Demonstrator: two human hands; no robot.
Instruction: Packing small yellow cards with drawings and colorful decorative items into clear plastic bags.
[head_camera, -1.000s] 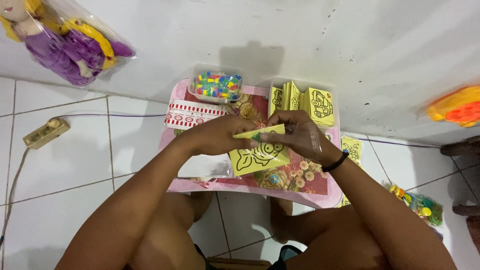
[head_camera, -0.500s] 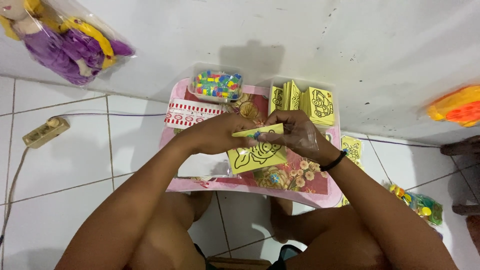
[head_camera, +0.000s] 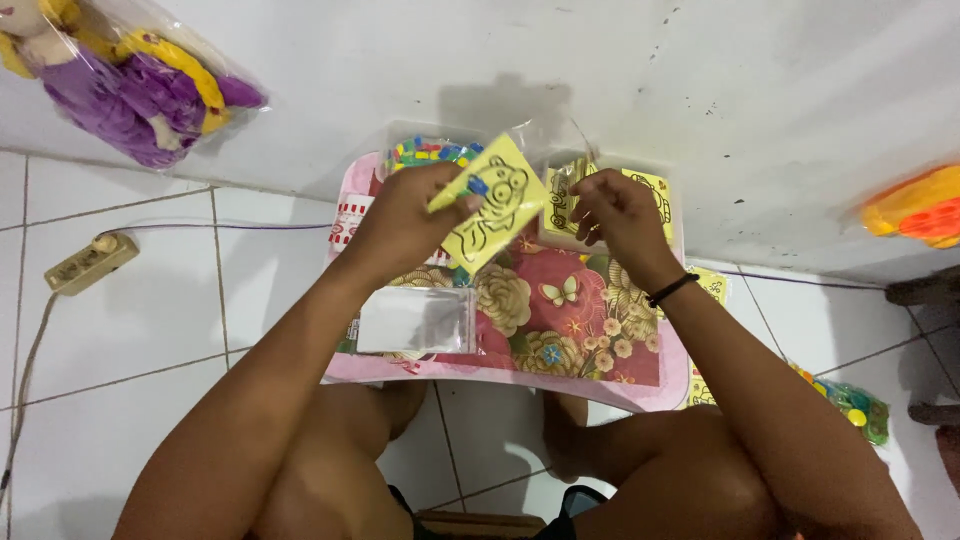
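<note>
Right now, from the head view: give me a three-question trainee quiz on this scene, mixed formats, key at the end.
1. True or false: the left hand holds up a yellow card with a black line drawing.
2. Multiple choice: the right hand is at A) the power strip on the floor, B) the clear box of yellow cards, C) the bagged purple doll.
3. Fill in: a clear plastic sleeve lies on the small ____ table.

Key: 1 true; 2 B; 3 floral.
</note>
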